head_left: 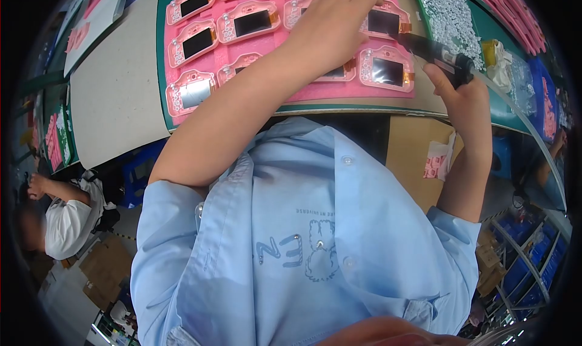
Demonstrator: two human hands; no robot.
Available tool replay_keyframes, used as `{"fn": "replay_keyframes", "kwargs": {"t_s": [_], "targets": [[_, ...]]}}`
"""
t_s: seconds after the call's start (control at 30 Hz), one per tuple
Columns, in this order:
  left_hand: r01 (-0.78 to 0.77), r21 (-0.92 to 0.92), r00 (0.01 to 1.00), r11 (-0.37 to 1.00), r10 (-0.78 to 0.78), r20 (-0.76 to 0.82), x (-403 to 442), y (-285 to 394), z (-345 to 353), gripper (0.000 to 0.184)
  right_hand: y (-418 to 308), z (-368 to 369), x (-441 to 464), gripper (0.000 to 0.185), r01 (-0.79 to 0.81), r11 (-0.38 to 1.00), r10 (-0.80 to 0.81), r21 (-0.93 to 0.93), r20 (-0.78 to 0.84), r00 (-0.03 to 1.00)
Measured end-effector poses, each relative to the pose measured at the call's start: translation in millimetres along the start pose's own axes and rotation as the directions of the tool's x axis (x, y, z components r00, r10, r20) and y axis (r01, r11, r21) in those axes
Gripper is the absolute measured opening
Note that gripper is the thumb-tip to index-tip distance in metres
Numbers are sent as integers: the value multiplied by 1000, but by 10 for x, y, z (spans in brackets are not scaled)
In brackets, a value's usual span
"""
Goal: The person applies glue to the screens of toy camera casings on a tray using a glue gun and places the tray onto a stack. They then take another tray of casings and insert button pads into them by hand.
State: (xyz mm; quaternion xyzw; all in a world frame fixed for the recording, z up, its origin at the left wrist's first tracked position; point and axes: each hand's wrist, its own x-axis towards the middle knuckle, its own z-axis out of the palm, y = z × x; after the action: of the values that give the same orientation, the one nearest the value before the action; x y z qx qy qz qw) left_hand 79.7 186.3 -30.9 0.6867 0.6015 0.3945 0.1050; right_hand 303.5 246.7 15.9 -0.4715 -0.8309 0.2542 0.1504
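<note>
My left hand (336, 28) reaches across several pink game console shells with dark screens. Its fingers and thumb rest around the left side of one shell (384, 22), and the fingertips press near its upper edge. My right hand (464, 94) is closed around a black handheld tool (427, 49) with a pale cord or hose trailing from its back. The tool's front end points at the same shell, close to its right edge; whether it touches cannot be made out. Just below lies another shell (387, 69), its screen shiny. The shells lie in rows on a pink mat (273, 94).
A green tray (427, 13) of small white parts stands right of the mat, with stacked pink pieces (509, 13) beyond. A clear plastic bag (521, 85) lies at the right. A grey-beige board (118, 97) covers the left. Another person (66, 219) sits at far left.
</note>
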Motion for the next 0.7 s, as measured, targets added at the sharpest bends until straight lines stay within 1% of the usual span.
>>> {"fn": "replay_keyframes", "kwargs": {"t_s": [0.1,0.2,0.3,0.4,0.5,0.6,0.63,0.67,0.7], "targets": [[-23,7,1000,1000,23,-17,-2,-9,16,50,-32,-27,11,48,-14,998,14,-55,8,1000],[-16,6,1000,1000,16,3,-2,-4,3,49,-44,-44,25,48,-1,999,2,-47,17,1000],[-26,16,1000,1000,26,-12,5,-7,19,49,-97,-57,6,46,24,998,-24,-65,-7,1000],[-28,2,999,1000,28,-19,-1,-7,21,49,-98,-33,-10,44,-28,987,25,-161,-24,999],[-14,-6,1000,1000,14,13,-3,6,2,50,-121,-2,-6,48,179,971,-192,-162,-69,979],[12,26,999,1000,-13,45,4,21,6,54,-91,51,42,44,183,975,-193,-125,-74,978],[-40,56,999,998,41,-8,1,23,-10,55,-87,49,91,42,93,994,-90,64,-54,995],[-89,90,994,992,94,-55,-6,20,-13,56,-52,42,146,40,-9,968,13,250,-12,1000],[-134,129,984,983,147,-99,-14,10,-30,56,-30,40,191,38,-116,899,103,422,53,993]]}}
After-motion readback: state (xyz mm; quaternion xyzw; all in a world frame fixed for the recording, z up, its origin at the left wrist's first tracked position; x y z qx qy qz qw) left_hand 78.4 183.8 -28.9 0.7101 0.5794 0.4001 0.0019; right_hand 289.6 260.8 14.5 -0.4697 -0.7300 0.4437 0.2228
